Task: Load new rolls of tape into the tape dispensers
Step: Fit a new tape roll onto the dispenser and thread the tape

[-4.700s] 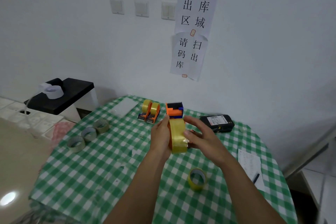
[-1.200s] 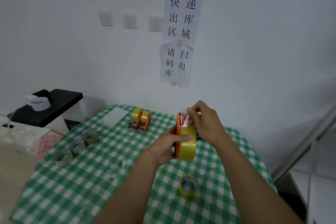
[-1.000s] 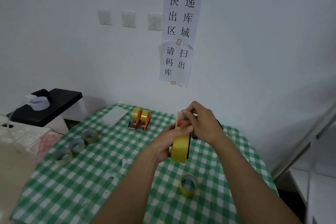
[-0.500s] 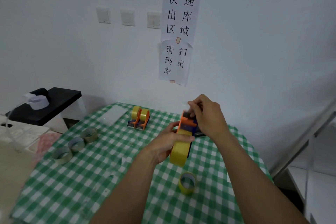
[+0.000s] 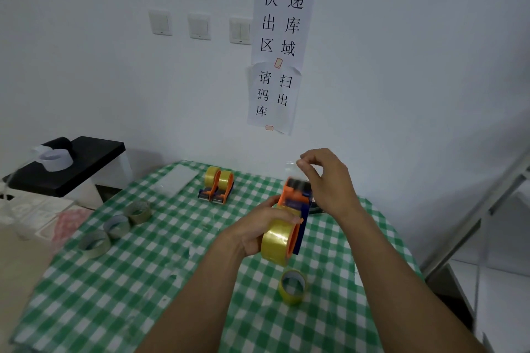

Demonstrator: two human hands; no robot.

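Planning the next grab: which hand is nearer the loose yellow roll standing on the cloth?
Left. The left hand, gripping the dispenser, is just above the roll; the right hand pinches tape higher, farther back.

You're at a parcel dispatch point: the wall sign (image 5: pixel 282 17) marks express outbound scanning, and tape dispensers (image 5: pixel 217 188) sit on your counter (image 5: pixel 143 266).

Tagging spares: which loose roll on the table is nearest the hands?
The bright yellow roll, alone on the cloth just under the held dispenser; the three duller rolls lie together far left.
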